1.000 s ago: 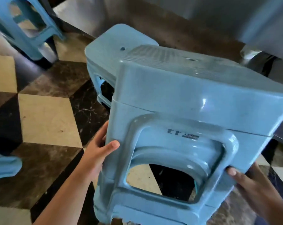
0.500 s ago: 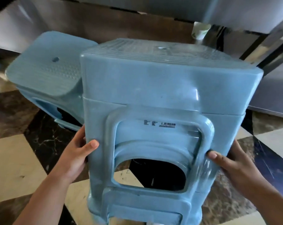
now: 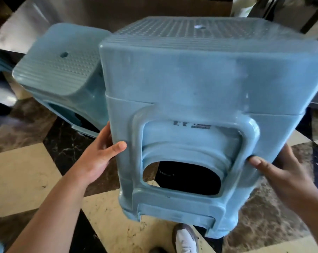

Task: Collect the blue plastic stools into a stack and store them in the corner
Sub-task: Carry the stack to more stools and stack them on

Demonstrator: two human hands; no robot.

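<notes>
Both hands grip a nested stack of stools (image 3: 205, 92), left hand (image 3: 98, 157) and right hand (image 3: 282, 172) each curled around a side leg, thumbs in front. The stack shows at least two shells. One more stool (image 3: 63, 75) stands just behind-left, partly hidden. Checkered floor (image 3: 26, 172) lies below; one shoe (image 3: 185, 238) shows.

A checkered floor (image 3: 26, 179) of cream and dark marbled tiles fills the lower view. On it, at the bottom edge, a shoe (image 3: 185, 238) with a white top and brown trim rests on a cream tile. Beyond the floor's far edge runs a shiny metal panel (image 3: 17, 30), and a pale object (image 3: 243, 6), possibly a cup, shows at the top.
</notes>
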